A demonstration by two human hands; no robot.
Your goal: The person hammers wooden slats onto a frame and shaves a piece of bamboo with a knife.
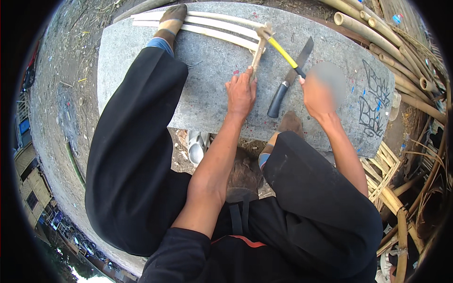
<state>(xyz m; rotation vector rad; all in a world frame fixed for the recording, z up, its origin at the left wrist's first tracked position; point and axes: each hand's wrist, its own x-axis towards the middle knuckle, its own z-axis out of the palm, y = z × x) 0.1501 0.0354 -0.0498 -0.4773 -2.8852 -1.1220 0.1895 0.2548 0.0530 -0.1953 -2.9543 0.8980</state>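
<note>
My left hand point(241, 96) is closed on the near end of a short bamboo slat point(257, 57), which lies across the right ends of several long pale bamboo strips point(217, 34). My right hand point(315, 104), partly covered by a grey blur, grips the black end of a hammer point(283, 51) with a yellow handle. The hammer's head is over the far end of the slat; whether it touches is unclear. Between my hands a machete point(278, 99) with a dark handle rests on the grey slab point(212, 104). My left foot point(171, 26) presses on the strips' left part.
My right foot point(290, 123) stands at the slab's near edge. Thick bamboo poles point(377, 35) are piled at the far right. A woven bamboo frame point(381, 170) lies at right beside my knee. A grey sandal point(197, 147) sits on the ground below the slab.
</note>
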